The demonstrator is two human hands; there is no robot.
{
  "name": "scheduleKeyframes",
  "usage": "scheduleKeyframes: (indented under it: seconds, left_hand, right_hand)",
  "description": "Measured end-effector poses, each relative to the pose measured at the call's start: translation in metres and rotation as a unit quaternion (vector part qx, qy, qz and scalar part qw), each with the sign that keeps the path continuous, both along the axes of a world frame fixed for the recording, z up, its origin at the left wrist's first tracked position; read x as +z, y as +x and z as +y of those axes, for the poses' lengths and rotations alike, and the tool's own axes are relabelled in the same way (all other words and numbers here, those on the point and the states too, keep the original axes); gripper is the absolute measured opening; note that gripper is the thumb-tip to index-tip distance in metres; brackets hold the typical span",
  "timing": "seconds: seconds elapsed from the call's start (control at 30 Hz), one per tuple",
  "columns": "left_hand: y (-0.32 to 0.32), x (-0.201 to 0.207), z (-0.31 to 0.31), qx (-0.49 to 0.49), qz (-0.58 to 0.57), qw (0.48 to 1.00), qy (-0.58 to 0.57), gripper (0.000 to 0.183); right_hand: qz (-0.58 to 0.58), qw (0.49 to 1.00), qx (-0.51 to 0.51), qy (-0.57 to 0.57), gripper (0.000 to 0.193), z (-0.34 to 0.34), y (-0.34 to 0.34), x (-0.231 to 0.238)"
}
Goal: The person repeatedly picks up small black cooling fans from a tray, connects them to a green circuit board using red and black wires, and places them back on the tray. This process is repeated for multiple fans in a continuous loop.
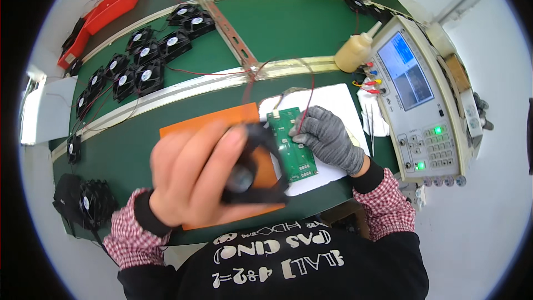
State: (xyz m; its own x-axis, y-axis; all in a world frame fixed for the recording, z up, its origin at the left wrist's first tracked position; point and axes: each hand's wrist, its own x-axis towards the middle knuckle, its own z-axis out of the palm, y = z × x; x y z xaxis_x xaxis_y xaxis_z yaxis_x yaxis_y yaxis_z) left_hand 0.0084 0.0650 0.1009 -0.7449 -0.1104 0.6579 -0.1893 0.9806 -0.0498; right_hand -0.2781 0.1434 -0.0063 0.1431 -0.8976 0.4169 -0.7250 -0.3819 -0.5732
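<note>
My bare left hand (191, 169) is wrapped round a black cooling fan (261, 194), held up over the orange mat (208, 122). Both hand and fan are smeared by motion. A green circuit board (292, 153) lies on a white sheet (333, 100) to the right of the fan. My right hand (328, 140), in a grey glove, is pinched over the board's right edge. From its fingertips a thin red-and-black wire (312, 86) loops up and leftward. The wire's end is hidden under the fingers. A small plug with wires sits at the board's top left corner.
Several black fans (147, 53) lie at the far left, and more are stacked at the near left (94, 203). A test instrument (422, 100) stands at right, beside a squeeze bottle (353, 53) and tweezers (371, 128). A metal rail (227, 30) crosses the green bench. Red bins (114, 5) stand far left.
</note>
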Motion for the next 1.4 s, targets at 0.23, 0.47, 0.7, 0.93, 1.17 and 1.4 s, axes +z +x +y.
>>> scheduleKeyframes:
  seconds: [0.23, 0.47, 0.7, 0.93, 1.17, 1.4]
  left_hand:
    - [-0.085, -0.044, -0.180, 0.149, 0.078, 0.985, 0.034, 0.077]
    - [-0.014, -0.068, -0.254, 0.364, -0.188, 0.895, 0.178, 0.084]
    - [-0.047, -0.007, -0.021, -0.341, -0.165, 0.842, 0.384, 0.036]
    - [0.024, 0.013, -0.035, -0.187, -0.362, 0.862, 0.302, 0.034]
    - [0.027, -0.012, -0.059, 0.105, -0.129, 0.986, 0.020, 0.035]
    - [0.025, -0.059, -0.052, 0.060, -0.115, 0.979, 0.160, 0.054]
  right_hand:
    - [-0.215, 0.962, -0.165, 0.030, 0.012, 0.007, 0.000, -0.004]
    - [-0.224, 0.967, -0.105, -0.067, 0.034, 0.003, 0.000, 0.000]
    - [-0.096, 0.990, 0.084, -0.056, 0.069, 0.009, 0.035, 0.034]
    - [0.105, 0.986, 0.098, -0.086, 0.034, 0.015, 0.020, 0.047]
    - [-0.050, 0.994, -0.072, 0.064, 0.020, 0.004, -0.001, 0.022]
    - [-0.164, 0.979, -0.051, 0.113, 0.012, 0.003, 0.006, 0.003]
